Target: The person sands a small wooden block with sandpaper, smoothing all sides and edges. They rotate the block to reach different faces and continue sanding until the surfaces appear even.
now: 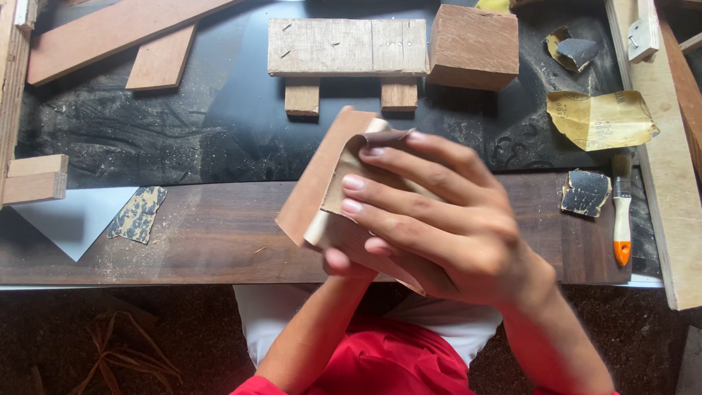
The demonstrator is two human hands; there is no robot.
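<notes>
The head view looks straight down on a dark table [219,241] dusted with sawdust, and at its centre the right hand [446,219] lies flat over a folded piece of sandpaper [351,164], its fingers stretched out and pressing the sheet against a flat wooden board [311,186]. The left hand [347,262] comes up from six o'clock and grips the board from below; only a thumb tip and a little of the fingers show, so the hold is mostly hidden. The board is held tilted just above the near edge of the table, its top corner pointing to twelve o'clock. By my judgement, the step in hand is sanding the face of the board, and the next stroke calls for steady downward pressure from the right hand while the left keeps the board from twisting. At twelve o'clock rests a small wooden bench piece [347,47] on two short legs, with a wooden block [474,45] just beside it at one o'clock. At two o'clock lies a crumpled yellow-backed sandpaper sheet [601,118], and at three o'clock a worn sandpaper scrap [585,192] near a small brush with an orange handle tip [621,219]. At nine o'clock another worn scrap [139,213] overlaps a pale sheet [69,219]. Long planks [110,29] lie at eleven o'clock.
</notes>
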